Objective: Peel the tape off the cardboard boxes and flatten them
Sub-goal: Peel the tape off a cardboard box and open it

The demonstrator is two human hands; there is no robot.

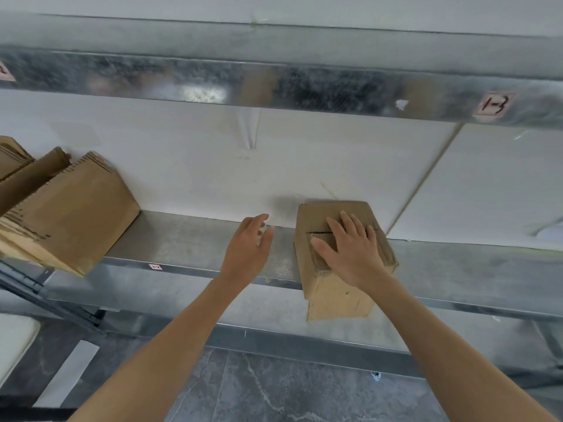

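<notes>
Forearms (170, 345) over stone floor (289, 388). Galv. shelf (189, 242), white wall (198, 178) behind. R hand (350, 254) flat on cardboard box (335, 296) overhanging shelf front, right. L hand (248, 242) relaxed, empty, just left. Flattened cardboard stack (76, 214) at left.

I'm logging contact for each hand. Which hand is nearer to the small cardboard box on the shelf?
Right. The right hand lies flat on top of the cardboard box, fingers spread. The left hand hovers over the shelf to the box's left, not touching it.
</notes>
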